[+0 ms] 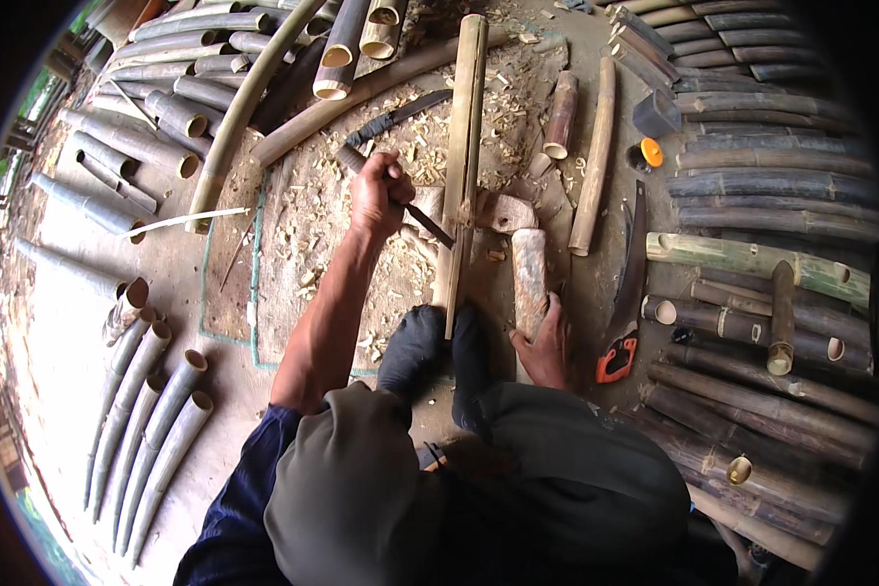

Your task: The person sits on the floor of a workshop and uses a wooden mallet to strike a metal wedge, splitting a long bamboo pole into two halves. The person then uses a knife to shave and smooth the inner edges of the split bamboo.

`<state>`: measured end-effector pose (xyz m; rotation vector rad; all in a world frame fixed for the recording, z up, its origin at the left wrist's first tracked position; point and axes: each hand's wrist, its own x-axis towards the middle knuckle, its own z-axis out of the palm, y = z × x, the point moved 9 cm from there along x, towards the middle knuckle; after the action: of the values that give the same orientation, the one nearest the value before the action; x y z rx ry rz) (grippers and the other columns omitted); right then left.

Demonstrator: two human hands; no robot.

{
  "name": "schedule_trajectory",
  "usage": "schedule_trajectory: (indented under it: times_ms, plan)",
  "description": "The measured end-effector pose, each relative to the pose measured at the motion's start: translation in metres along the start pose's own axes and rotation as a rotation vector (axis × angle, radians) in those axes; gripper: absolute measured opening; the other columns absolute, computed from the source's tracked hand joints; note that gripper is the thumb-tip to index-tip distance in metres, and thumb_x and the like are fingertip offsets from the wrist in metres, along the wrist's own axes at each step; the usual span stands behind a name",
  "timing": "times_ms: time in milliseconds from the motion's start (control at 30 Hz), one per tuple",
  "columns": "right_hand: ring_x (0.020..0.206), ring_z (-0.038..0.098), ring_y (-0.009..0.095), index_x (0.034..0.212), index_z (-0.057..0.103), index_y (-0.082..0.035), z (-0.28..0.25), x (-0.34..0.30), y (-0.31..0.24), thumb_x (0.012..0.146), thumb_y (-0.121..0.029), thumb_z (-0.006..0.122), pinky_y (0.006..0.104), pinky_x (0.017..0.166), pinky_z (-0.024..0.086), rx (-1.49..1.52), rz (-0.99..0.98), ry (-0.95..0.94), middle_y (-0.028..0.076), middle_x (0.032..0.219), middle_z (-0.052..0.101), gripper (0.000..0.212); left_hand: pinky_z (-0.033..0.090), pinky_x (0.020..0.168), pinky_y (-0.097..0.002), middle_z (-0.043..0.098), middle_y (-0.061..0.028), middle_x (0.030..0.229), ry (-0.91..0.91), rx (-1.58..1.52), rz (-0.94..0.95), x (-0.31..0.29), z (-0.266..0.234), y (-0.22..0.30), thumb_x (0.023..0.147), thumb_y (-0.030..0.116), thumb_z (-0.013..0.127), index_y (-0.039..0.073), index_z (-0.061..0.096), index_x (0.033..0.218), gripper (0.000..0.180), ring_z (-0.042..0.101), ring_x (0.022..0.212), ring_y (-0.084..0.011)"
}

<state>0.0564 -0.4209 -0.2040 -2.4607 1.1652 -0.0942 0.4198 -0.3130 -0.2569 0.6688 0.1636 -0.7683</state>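
My left hand [381, 192] is closed around the dark handle of a chisel [428, 225]. The tip of its blade lies against or just over a split bamboo pole [462, 146], which runs away from me with its near end between my dark-socked feet [410, 352]. Beneath the pole is a wooden block [506, 212] with a hole in it. On the right, my right hand [549, 354] grips the near part of a short, thick, pale wooden club [528, 278]. Its fingers are partly hidden behind the club.
Wood shavings [332, 283] cover the board and floor. A saw with an orange handle [616, 358] lies at the right, below an orange-capped container [650, 152] and a grey cup [656, 115]. A large knife [396, 117] lies ahead. Bamboo lengths [762, 186] are stacked on both sides.
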Motion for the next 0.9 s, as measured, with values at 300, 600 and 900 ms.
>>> schedule_trajectory:
  times_ms: [300, 600, 900]
  plan:
    - [0.083, 0.071, 0.047, 0.078, 0.070, 0.000, 0.076, 0.030, -0.115, 0.092, -0.043, 0.068, 0.0554, 0.077, 0.055, -0.020, -0.159, -0.458, 0.025, 0.080, 0.070, 0.046, 0.025, 0.048, -0.0309, 0.035, 0.0026, 0.060, -0.038, 0.154, 0.049, -0.020, 0.023, 0.008, 0.097, 0.018, 0.058, 0.011, 0.049, 0.076, 0.024, 0.029, 0.049, -0.0116]
    - [0.074, 0.071, 0.043, 0.072, 0.068, 0.003, 0.083, 0.034, -0.112, 0.083, -0.030, 0.072, 0.0517, 0.066, 0.054, 0.135, -0.248, -0.453, 0.026, 0.071, 0.066, 0.035, 0.026, 0.047, -0.0304, 0.036, 0.0029, 0.058, 0.000, 0.172, 0.081, -0.027, 0.035, 0.016, 0.096, 0.015, 0.060, 0.009, 0.051, 0.075, 0.023, 0.031, 0.048, -0.0110]
    - [0.062, 0.067, 0.041, 0.068, 0.065, 0.002, 0.085, 0.040, -0.097, 0.078, -0.030, 0.074, 0.0513, 0.063, 0.052, 0.224, -0.267, -0.503, 0.025, 0.065, 0.063, 0.034, 0.050, 0.054, -0.0304, 0.065, -0.0090, 0.081, 0.256, 1.564, 0.167, -0.075, 0.033, 0.064, 0.085, 0.022, 0.078, 0.001, 0.064, 0.093, 0.026, 0.058, 0.066, -0.0164]
